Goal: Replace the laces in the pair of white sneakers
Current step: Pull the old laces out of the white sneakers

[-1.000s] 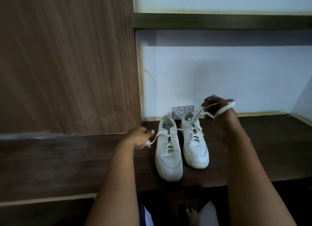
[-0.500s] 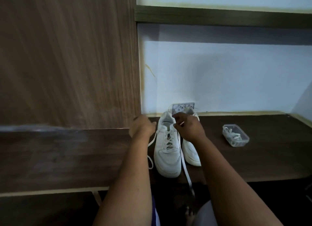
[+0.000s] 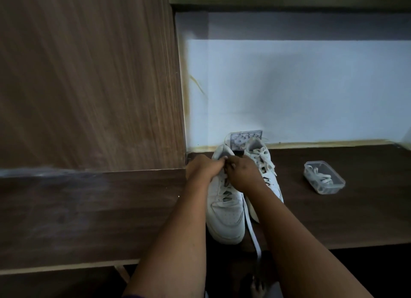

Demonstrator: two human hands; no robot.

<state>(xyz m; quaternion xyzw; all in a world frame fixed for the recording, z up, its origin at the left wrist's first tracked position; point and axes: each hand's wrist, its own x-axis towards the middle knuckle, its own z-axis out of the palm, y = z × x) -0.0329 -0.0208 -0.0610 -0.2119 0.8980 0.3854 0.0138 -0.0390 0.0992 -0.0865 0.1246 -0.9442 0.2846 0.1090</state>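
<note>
White leather sneaker, flat woven lace.

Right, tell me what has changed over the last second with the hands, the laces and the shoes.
Both hands came in from pulling lace ends out wide: the left hand and right hand now meet at the top of the left sneaker, fingers curled as if pinching its lace, which trails slack off the shelf edge. Unchanged: both sneakers' positions, the right sneaker laced, and the plastic container.
</note>
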